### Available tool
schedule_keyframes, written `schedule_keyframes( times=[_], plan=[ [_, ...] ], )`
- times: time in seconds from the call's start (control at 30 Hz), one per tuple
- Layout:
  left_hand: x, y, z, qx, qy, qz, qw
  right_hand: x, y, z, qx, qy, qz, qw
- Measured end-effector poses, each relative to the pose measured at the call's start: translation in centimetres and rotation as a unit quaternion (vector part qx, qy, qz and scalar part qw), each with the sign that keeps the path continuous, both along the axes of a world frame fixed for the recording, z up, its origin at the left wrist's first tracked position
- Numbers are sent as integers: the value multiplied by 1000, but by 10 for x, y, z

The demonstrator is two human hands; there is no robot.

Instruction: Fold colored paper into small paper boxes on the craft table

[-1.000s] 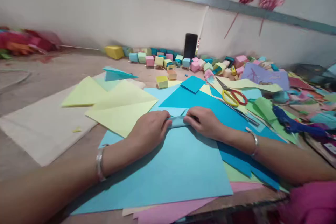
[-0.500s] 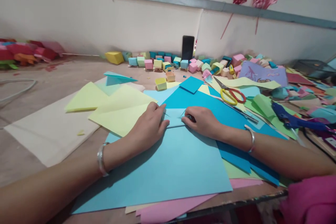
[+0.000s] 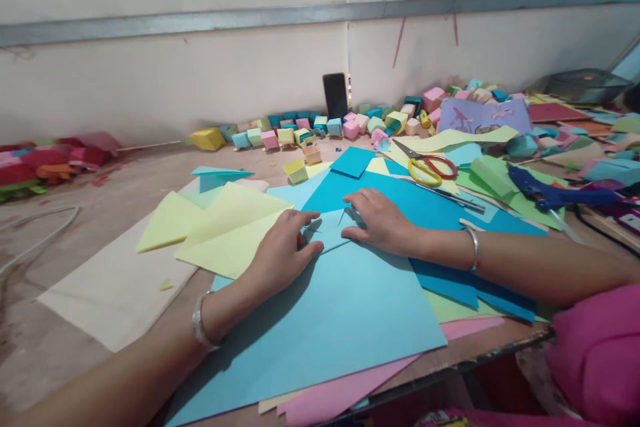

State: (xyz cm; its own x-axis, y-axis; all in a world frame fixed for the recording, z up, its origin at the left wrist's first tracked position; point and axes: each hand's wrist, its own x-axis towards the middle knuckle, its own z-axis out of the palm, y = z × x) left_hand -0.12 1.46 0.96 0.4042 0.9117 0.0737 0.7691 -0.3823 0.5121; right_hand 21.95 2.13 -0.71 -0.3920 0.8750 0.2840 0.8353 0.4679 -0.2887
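Observation:
A small folded piece of light blue paper (image 3: 330,229) with slits near both ends lies on a large light blue sheet (image 3: 320,320). My left hand (image 3: 285,247) is at its left end, thumb and forefinger apart; the other fingers are partly hidden. At the right end is my right hand (image 3: 383,221), with its thumb and forefinger also spread. Both hands are at the paper's ends without closing round it. Creased yellow paper (image 3: 235,227) lies beside my left hand. Under my right forearm are darker blue sheets (image 3: 390,193).
Scissors (image 3: 425,170) with yellow and red handles lie beyond my right hand. A blue glue gun (image 3: 555,193) is farther right. Small paper boxes (image 3: 270,139) line the wall near an upright phone (image 3: 335,95). Pink paper (image 3: 350,383) shows by the table edge.
Both hands' fingers have spread from their tighter hold on the folded paper. The folded paper has tilted, its right end farther from me. The camera view has shifted and turned.

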Motion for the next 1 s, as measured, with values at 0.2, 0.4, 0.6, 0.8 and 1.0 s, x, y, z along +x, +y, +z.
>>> schedule_keyframes(
  times=[0.2,0.4,0.6,0.8,1.0],
  plan=[
    [-1,2,1,-63,-42,40,996,4,7,-3,-9,63,48,997],
    [2,-4,6,-46,-44,21,998,5,7,-2,31,116,135,984],
    [9,-12,12,-130,-236,52,961,3,-3,5,-114,304,82,942],
    [11,-16,15,-242,-324,75,912,5,-3,7,-287,436,99,847],
    [10,-15,15,-239,-313,64,917,3,-6,11,-362,459,113,803]
  ],
)
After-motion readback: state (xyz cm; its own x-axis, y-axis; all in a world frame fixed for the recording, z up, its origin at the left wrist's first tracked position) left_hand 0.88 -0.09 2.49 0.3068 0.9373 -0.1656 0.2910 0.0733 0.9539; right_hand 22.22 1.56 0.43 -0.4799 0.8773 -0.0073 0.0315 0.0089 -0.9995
